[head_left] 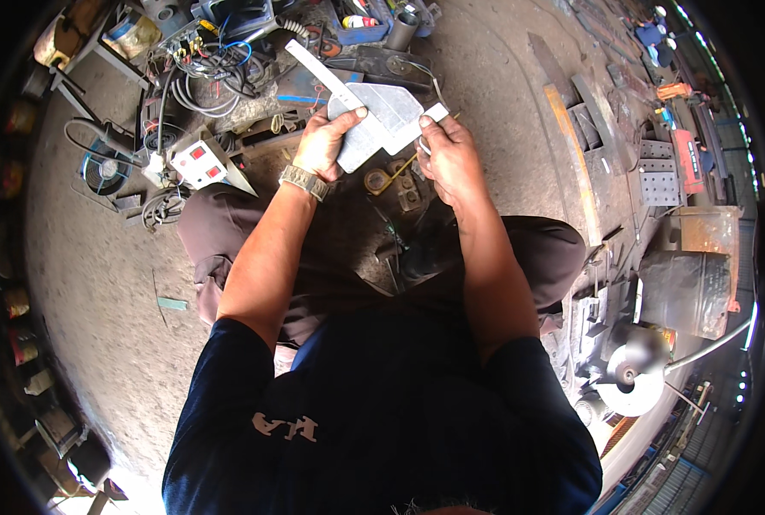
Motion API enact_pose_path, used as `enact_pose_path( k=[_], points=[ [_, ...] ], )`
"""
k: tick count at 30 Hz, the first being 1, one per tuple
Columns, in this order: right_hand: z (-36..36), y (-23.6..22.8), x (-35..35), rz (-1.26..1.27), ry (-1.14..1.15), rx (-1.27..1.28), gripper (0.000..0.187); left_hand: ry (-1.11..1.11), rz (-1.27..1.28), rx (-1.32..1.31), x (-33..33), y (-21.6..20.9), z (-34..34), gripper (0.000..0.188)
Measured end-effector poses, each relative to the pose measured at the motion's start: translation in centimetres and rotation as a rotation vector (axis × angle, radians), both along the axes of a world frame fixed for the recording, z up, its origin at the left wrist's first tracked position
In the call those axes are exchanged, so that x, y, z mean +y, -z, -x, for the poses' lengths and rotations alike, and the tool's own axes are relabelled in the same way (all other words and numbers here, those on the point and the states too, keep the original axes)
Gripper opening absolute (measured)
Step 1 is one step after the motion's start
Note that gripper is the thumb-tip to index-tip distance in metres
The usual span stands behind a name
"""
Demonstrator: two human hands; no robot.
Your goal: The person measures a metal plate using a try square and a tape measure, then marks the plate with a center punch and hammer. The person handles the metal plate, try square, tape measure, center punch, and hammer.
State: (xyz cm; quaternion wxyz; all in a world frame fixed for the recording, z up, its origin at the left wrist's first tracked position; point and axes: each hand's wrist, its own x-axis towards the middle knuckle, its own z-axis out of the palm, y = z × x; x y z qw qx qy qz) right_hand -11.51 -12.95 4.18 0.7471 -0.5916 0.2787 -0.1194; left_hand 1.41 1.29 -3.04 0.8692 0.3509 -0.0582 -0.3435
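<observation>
Left hand: clamped on the lower-left side of the pale plate stack, thumb on the upper face; watch on that wrist.
Right hand: thumb and fingers pinching a small white tab at the stack's right edge; can't tell if it's joined on.
Plate stack: between both hands, raised over the floor ahead of the crossed legs; flat, overlapping pieces.
Pale strip: narrow, sticks out up-left from the stack.
Tape measure: on the floor between the knees, yellow blade out, just beside a metal block.
Switch box: white, two red switches, left of left hand.
Cables: coiled beyond the box.
Blue bin: far side, beside a metal cup.
</observation>
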Motion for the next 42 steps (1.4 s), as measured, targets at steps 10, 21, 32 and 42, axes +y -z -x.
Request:
enact_pose_path(
  k=[10, 21, 32, 42],
  points=[
    [0.0, -1.3, 0.2, -0.005, 0.037, -0.011, 0.015, -0.03, -0.043, -0.07, 0.0, -1.1, 0.4, 0.03],
    [0.7, -1.7, -0.9, -0.114, -0.055, -0.036, 0.007, -0.048, -0.07, -0.164, 0.4, -0.7, -0.2, 0.029],
    [0.8, -2.2, -0.9, -0.091, -0.061, -0.027, 0.005, -0.045, -0.03, -0.21, 0.6, -1.4, -0.1, 0.031],
    [0.7, -1.7, -0.8, -0.078, -0.083, -0.029, 0.007, -0.056, -0.036, -0.219, 0.9, -1.6, -0.2, 0.031]
  ],
)
